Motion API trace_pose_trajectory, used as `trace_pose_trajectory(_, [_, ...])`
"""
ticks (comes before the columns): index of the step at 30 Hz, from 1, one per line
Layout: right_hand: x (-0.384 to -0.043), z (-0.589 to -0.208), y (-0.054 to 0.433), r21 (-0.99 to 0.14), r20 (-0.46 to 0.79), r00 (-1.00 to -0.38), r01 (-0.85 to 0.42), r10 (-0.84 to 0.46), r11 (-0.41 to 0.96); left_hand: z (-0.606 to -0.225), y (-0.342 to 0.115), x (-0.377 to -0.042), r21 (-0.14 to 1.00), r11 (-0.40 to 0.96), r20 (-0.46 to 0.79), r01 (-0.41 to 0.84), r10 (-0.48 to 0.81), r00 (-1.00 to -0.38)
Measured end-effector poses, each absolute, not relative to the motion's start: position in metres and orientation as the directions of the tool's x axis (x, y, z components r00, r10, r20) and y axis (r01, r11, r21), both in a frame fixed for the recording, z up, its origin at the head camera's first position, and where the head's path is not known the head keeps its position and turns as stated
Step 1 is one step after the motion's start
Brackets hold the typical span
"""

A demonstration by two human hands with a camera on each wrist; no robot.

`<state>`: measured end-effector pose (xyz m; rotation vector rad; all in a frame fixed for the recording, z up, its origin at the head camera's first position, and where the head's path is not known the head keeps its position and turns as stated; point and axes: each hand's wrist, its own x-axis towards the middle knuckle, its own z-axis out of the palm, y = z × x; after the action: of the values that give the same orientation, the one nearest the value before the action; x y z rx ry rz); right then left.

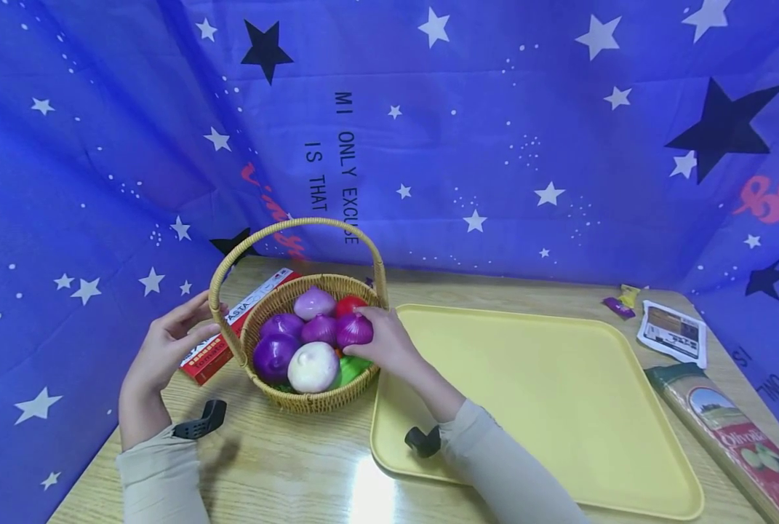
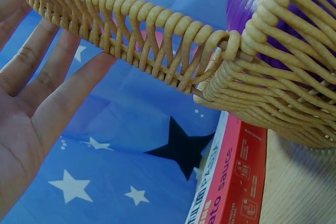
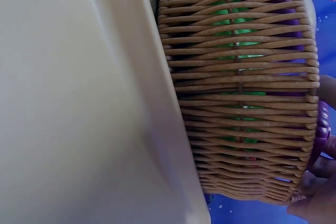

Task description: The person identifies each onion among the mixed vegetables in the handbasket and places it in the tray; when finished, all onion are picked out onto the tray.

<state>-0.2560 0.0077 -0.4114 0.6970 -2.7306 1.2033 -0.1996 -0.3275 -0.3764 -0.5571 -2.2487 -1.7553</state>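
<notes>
A wicker basket (image 1: 326, 399) with a tall handle (image 1: 297, 224) holds several purple onions (image 1: 281, 356), a white onion (image 1: 313, 367), something round and red (image 1: 348, 305) and a green piece (image 1: 351, 371). My right hand (image 1: 389, 338) reaches over the basket's right rim, thumb and fingers about a purple onion (image 1: 354, 330) there. In the right wrist view, fingers (image 3: 320, 198) show past the rim beside that onion, partly hidden by the wicker. At the handle's left side is my left hand (image 1: 160, 349); in the left wrist view its straight fingers (image 2: 79, 85) lie against the handle.
A red pasta sauce box (image 1: 209, 362) lies behind the basket's left side. A yellow tray (image 1: 526, 393) fills the table's right half, its edge close to the basket. Beyond it lie small wrapped candies (image 1: 620, 304), a white packet (image 1: 673, 333) and a long Olivoila package (image 1: 732, 437).
</notes>
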Motion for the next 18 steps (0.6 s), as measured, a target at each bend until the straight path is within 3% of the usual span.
trace_pose_trajectory(18, [-0.241, -0.374, 0.048, -0.713, 0.325, -0.892, -0.449, -0.313, 0.539, -0.376, -0.327, -0.198, 0.888, 0.197, 0.392, 0.415, 0.147, -0.908])
